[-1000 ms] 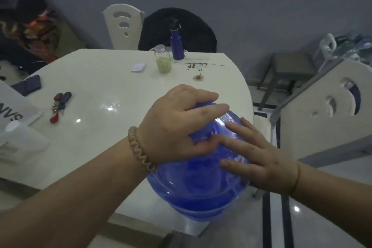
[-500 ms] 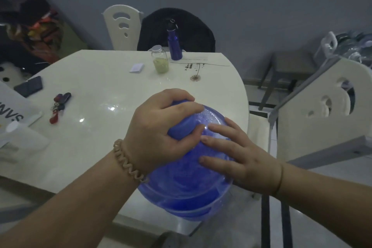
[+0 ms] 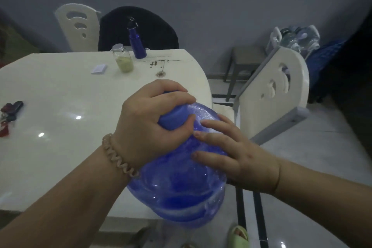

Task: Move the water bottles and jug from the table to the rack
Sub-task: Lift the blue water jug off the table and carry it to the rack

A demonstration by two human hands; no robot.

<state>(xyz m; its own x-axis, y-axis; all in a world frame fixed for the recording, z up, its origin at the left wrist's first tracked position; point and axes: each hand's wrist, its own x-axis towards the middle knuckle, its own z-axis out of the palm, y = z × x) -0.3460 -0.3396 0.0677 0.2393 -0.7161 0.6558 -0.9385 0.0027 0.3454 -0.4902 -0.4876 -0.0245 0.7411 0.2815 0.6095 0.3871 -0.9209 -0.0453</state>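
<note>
Jug [image 3: 177, 183] at table edge [image 3: 60, 106] is gripped at neck by left hand [image 3: 153, 125], right hand [image 3: 231, 155] flat on shoulder; lift-off step, underside support needed next.

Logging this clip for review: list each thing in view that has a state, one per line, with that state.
blue jug: capped, tilted, at the table's near edge.
left hand: closed around the jug's neck and cap.
right hand: fingers spread flat on the jug's shoulder.
blue bottle: upright, capped, on the table's far side.
glass jar: upright, lid on, partly filled.
</note>
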